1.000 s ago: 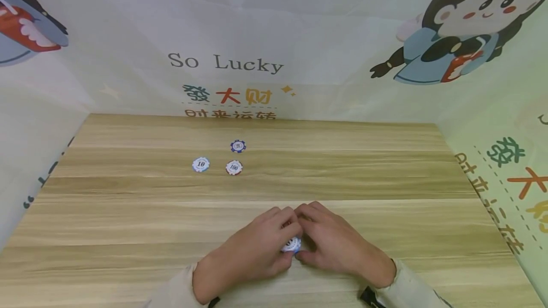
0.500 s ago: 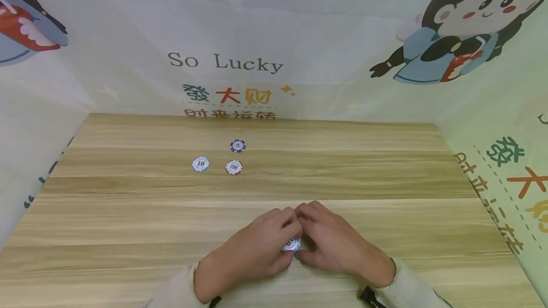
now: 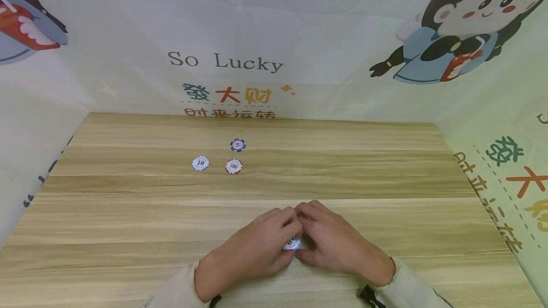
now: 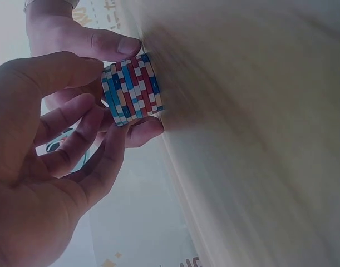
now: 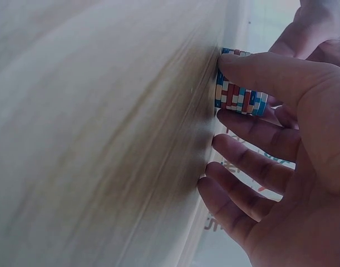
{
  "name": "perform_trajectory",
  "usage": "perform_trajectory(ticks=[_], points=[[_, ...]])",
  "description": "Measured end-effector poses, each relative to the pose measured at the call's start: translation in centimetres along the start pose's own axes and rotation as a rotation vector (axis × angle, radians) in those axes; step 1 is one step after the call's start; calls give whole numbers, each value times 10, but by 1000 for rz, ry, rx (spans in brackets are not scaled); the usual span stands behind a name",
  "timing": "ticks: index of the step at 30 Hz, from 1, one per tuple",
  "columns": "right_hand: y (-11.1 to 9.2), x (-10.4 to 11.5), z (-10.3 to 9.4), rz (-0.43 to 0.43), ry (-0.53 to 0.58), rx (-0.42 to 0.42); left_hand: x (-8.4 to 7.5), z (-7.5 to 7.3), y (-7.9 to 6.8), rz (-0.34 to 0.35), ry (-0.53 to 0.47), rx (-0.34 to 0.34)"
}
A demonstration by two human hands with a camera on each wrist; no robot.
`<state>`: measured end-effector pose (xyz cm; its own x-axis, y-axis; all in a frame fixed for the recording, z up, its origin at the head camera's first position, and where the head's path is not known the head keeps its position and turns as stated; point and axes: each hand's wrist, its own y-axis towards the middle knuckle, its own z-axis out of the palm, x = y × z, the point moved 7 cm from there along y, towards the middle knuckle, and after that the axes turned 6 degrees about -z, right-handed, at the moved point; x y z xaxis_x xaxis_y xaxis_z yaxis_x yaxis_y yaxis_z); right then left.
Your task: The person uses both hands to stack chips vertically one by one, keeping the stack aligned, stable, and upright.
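A stack of poker chips (image 4: 132,89) in blue, red, white and cream stands on the wooden table, its sides fairly even. In the head view only part of the top chip (image 3: 293,244) shows between the hands. My left hand (image 3: 257,239) pinches the upper end of the stack between thumb and fingers. Lower down, close to the tabletop, my right hand (image 3: 336,241) holds it with thumb and index finger. The right hand's other fingers (image 5: 236,208) spread beside the stack, their tips at the table surface. Both hands meet at the fingertips behind the stack.
Farther back on the table (image 3: 364,170) three single chips lie flat: a light-blue-edged 10 chip (image 3: 200,163), a red-edged 100 chip (image 3: 233,166) and a dark blue chip (image 3: 237,145). Printed cloth walls (image 3: 325,61) enclose the table's back and sides.
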<state>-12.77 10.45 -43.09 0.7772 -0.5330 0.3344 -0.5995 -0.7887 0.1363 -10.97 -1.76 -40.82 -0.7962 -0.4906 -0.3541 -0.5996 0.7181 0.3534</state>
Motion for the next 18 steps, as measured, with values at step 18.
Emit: perform_trajectory(ticks=[18], points=[[0,1,-1,-7,19,-36,35,-32,2,-152,16,-22]])
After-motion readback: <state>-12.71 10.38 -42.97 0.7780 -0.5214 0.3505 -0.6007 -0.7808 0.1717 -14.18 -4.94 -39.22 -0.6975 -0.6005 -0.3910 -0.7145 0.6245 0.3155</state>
